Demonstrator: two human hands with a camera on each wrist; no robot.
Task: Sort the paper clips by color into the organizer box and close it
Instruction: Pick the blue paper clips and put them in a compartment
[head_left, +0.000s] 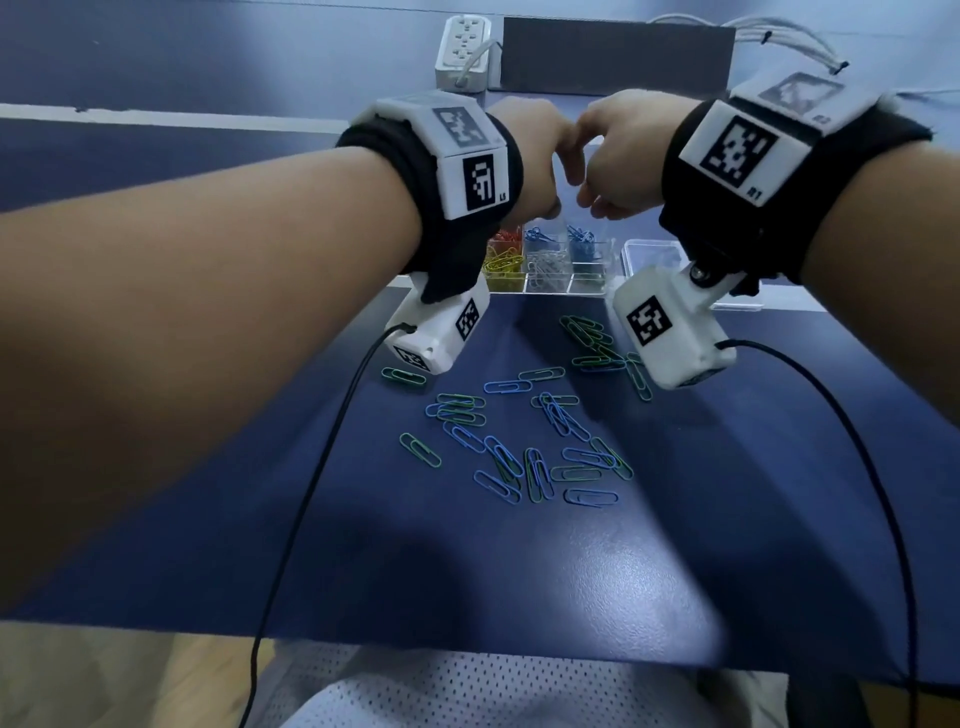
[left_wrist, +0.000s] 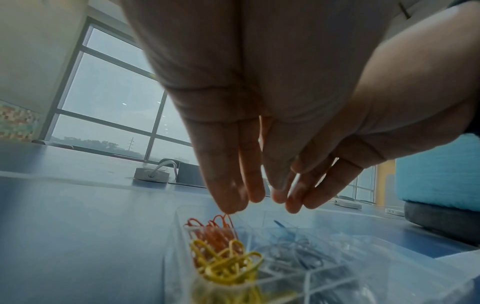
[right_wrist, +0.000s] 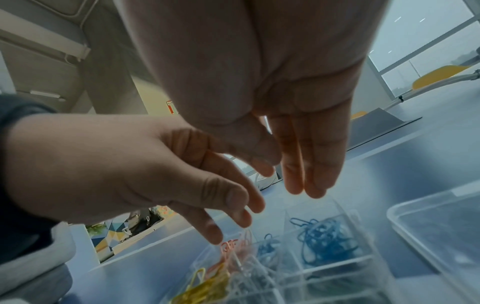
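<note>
The clear organizer box (head_left: 566, 285) stands at the middle back of the blue table. Its compartments hold red clips (head_left: 506, 238) (left_wrist: 215, 228), yellow clips (head_left: 501, 265) (left_wrist: 228, 265), white clips (head_left: 545, 265) and blue clips (head_left: 584, 244) (right_wrist: 324, 240). Both hands hover side by side just above it. My left hand (head_left: 535, 156) (left_wrist: 249, 197) points straight fingers down, its tips at the top of the red clips. My right hand (head_left: 618, 156) (right_wrist: 283, 176) hangs over the middle compartments with straight fingers, holding nothing. Loose green and blue clips (head_left: 519, 441) lie scattered nearer to me.
The box's clear lid (head_left: 654, 260) (right_wrist: 441, 226) lies flat to the right of the box. A white power strip (head_left: 462, 52), a grey panel (head_left: 618, 52) and bundled cables (head_left: 800, 41) sit at the back. Black wrist-camera cords (head_left: 311, 493) trail toward the near table edge.
</note>
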